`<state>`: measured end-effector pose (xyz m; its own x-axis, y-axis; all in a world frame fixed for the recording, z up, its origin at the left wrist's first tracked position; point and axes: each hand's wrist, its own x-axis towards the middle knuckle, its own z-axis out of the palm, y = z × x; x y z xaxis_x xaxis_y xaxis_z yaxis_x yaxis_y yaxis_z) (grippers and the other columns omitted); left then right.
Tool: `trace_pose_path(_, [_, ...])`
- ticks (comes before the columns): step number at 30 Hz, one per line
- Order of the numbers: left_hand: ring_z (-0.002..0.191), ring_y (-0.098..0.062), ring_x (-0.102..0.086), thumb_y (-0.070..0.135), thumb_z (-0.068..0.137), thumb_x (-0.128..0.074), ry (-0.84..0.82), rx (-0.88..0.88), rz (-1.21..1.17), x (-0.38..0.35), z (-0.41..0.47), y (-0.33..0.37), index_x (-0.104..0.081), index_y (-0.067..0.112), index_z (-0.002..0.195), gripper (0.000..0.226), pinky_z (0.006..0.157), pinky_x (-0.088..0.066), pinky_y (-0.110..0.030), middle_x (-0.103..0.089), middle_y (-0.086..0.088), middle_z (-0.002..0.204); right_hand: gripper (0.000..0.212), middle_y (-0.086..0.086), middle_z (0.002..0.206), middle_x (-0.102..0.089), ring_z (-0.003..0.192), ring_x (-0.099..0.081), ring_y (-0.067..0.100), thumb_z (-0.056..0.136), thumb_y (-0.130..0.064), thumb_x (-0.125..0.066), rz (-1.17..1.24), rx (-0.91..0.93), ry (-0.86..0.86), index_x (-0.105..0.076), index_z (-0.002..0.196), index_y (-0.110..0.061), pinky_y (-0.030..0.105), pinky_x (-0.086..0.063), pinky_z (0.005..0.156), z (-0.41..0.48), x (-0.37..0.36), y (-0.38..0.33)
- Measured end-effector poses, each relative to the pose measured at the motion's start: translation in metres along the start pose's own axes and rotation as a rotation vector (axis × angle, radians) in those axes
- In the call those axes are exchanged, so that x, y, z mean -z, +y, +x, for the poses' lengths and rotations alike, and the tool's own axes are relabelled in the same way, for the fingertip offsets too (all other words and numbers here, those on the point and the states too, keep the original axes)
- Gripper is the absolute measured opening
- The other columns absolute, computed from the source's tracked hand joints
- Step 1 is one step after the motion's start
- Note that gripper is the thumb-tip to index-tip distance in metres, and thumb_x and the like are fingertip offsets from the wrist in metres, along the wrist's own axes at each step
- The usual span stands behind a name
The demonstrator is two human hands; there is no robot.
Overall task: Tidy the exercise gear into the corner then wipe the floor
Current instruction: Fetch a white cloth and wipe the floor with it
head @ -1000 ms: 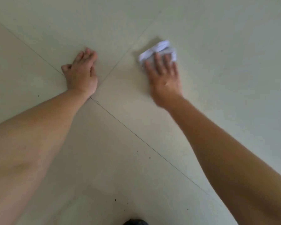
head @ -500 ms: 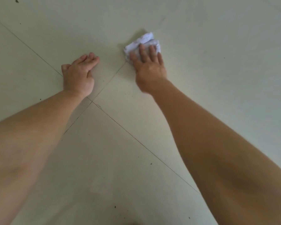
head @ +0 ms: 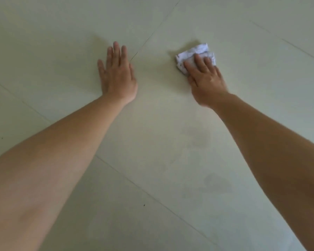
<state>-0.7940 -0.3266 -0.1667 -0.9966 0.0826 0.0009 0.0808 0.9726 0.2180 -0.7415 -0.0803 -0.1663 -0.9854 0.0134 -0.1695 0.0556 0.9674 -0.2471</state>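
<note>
Wiping stage, pale tiled floor (head: 152,134); no exercise gear in view.
Left hand (head: 117,77), upper middle-left: flat on floor, fingers straight, together, holding nothing. Right hand (head: 206,82), upper middle-right, the nearer: fingers straight, slightly apart, pressing crumpled white cloth (head: 198,51), which lies under and just beyond them, long axis slanting up-right.

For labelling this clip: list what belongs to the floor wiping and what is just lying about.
Job: cloth, pressed down by right hand; floor; left hand, flat on the floor.
Lying about: dark speck between the forearms; darker patches beside the right forearm.
</note>
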Motion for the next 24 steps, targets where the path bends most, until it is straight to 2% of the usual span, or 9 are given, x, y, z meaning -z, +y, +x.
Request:
trace_pose_path(2, [0.152, -0.022, -0.006, 0.020, 0.103, -0.025, 0.007, 0.072, -0.036, -0.011, 0.014, 0.013, -0.015, 0.012, 0.156, 0.055, 0.122, -0.006, -0.050, -0.009, -0.005, 0.165, 0.053, 0.006, 0.169, -0.007, 0.154, -0.003, 0.034, 0.107, -0.034, -0.030, -0.040, -0.024, 0.018, -0.018, 0.159, -0.033, 0.044, -0.005, 0.125, -0.001, -0.002, -0.011])
trace_pose_path(7, [0.151, -0.024, -0.016, 0.017, 0.097, -0.030, 0.088, 0.105, -0.025, -0.032, 0.017, 0.014, -0.030, 0.011, 0.152, 0.054, 0.120, -0.009, -0.051, -0.023, -0.007, 0.162, 0.052, 0.000, 0.169, -0.004, 0.155, 0.002, 0.031, 0.108, -0.034, -0.029, -0.055, 0.260, -0.005, -0.015, 0.159, -0.036, 0.043, 0.003, 0.125, 0.023, -0.011, -0.036])
trace_pose_path(9, [0.150, -0.025, -0.019, 0.018, 0.096, -0.030, 0.123, 0.096, -0.028, -0.033, 0.016, 0.014, -0.034, 0.010, 0.150, 0.055, 0.119, -0.010, -0.051, -0.027, -0.008, 0.160, 0.050, 0.000, 0.169, -0.007, 0.155, -0.001, 0.030, 0.108, -0.038, -0.021, -0.088, 0.382, -0.028, -0.019, 0.158, -0.037, 0.043, 0.000, 0.125, 0.056, -0.006, -0.041])
trace_pose_path(12, [0.149, -0.026, -0.022, 0.019, 0.094, -0.031, 0.144, 0.110, -0.030, -0.034, 0.016, 0.014, -0.037, 0.009, 0.149, 0.056, 0.119, -0.012, -0.050, -0.031, -0.009, 0.159, 0.063, 0.007, 0.167, -0.018, 0.153, -0.014, 0.036, 0.098, -0.044, -0.007, -0.195, 0.483, -0.049, -0.027, 0.157, -0.033, 0.045, -0.013, 0.122, 0.120, 0.007, -0.031])
trace_pose_path(15, [0.149, -0.024, -0.021, 0.019, 0.094, -0.030, 0.142, 0.119, -0.009, -0.034, 0.016, 0.015, -0.036, 0.011, 0.149, 0.057, 0.120, -0.012, -0.050, -0.030, -0.007, 0.159, 0.058, 0.016, 0.164, -0.022, 0.149, -0.022, 0.043, 0.102, -0.038, -0.015, -0.217, 0.293, 0.052, -0.031, 0.156, -0.026, 0.051, -0.020, 0.119, 0.181, 0.026, 0.007])
trace_pose_path(18, [0.150, -0.023, -0.020, 0.019, 0.094, -0.029, 0.132, 0.127, -0.010, -0.032, 0.017, 0.017, -0.035, 0.011, 0.150, 0.057, 0.120, -0.012, -0.050, -0.029, -0.006, 0.160, 0.052, 0.010, 0.168, -0.009, 0.153, -0.008, 0.040, 0.106, -0.037, -0.025, -0.115, -0.041, 0.032, -0.021, 0.158, -0.034, 0.049, -0.009, 0.123, 0.204, 0.040, 0.035])
trace_pose_path(20, [0.149, -0.024, -0.021, 0.019, 0.093, -0.030, 0.132, 0.125, 0.001, -0.032, 0.015, 0.017, -0.035, 0.011, 0.150, 0.057, 0.120, -0.012, -0.050, -0.029, -0.006, 0.160, 0.054, 0.009, 0.168, -0.005, 0.153, -0.004, 0.041, 0.105, -0.034, -0.028, -0.099, -0.110, 0.041, -0.018, 0.159, -0.034, 0.049, -0.006, 0.124, 0.196, 0.037, 0.023])
trace_pose_path(22, [0.149, -0.024, -0.022, 0.018, 0.093, -0.031, 0.129, 0.127, 0.001, -0.031, 0.015, 0.017, -0.036, 0.012, 0.150, 0.057, 0.120, -0.012, -0.050, -0.029, -0.006, 0.160, 0.056, 0.016, 0.166, -0.012, 0.150, -0.012, 0.049, 0.103, -0.025, -0.031, -0.136, 0.023, 0.048, -0.022, 0.159, -0.026, 0.055, -0.013, 0.121, 0.176, 0.021, 0.000])
trace_pose_path(24, [0.149, -0.024, -0.023, 0.017, 0.093, -0.034, 0.128, 0.128, 0.003, -0.030, 0.015, 0.017, -0.037, 0.012, 0.149, 0.057, 0.120, -0.013, -0.050, -0.030, -0.007, 0.159, 0.055, 0.026, 0.157, -0.032, 0.140, -0.029, 0.058, 0.099, -0.024, -0.033, -0.126, 0.299, 0.092, -0.039, 0.153, -0.015, 0.063, -0.029, 0.112, 0.133, 0.003, -0.017])
